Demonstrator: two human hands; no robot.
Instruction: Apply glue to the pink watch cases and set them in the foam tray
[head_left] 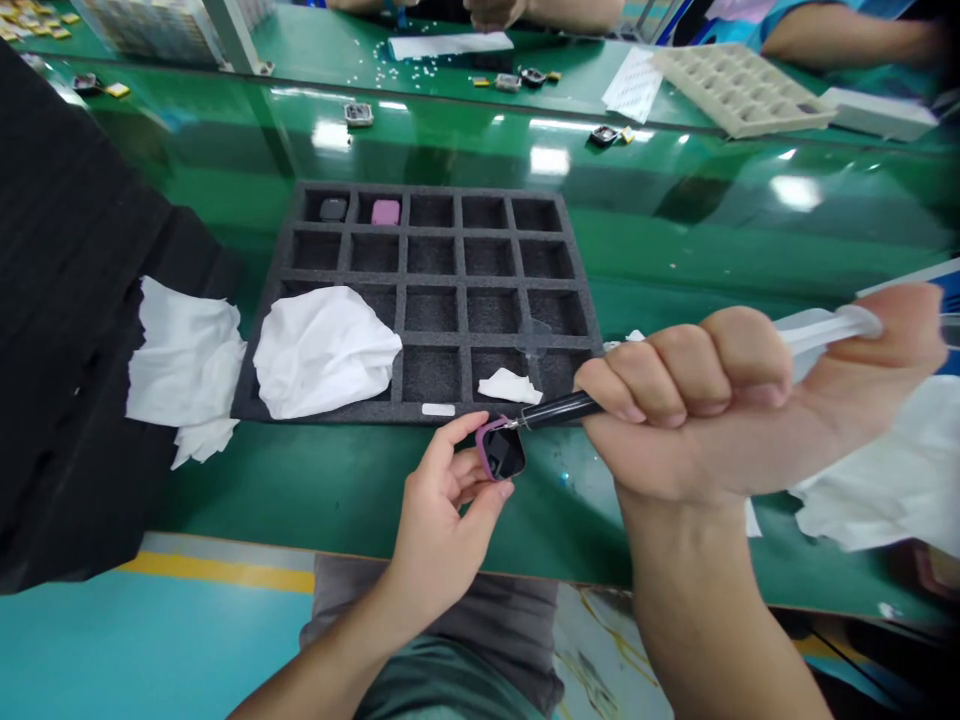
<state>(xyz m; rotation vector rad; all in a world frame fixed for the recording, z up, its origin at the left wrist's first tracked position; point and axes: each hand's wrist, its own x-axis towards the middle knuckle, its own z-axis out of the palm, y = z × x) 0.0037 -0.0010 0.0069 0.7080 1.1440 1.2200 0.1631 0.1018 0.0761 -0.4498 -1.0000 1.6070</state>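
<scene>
My left hand (446, 510) holds a small purple-framed device (501, 452) with a dark screen, its thumb below and fingers at the left edge. My right hand (690, 400) is wrapped round a black pen-like tool (559, 411), whose metal tip meets the upper edge of the device. A whitish translucent piece (825, 330) sticks out at the thumb side of the right fist. Just beyond the device lies a dark foam tray (431, 325) with square compartments; a pink case (385, 212) and a black case (332, 210) sit in its back row.
A white cloth (326, 350) covers the tray's near left part. More white cloths lie left (187, 360) and right (892, 480). Black foam (82, 300) rises at the left. Across the green table are another person's hands (495, 12) and a beige tray (742, 88).
</scene>
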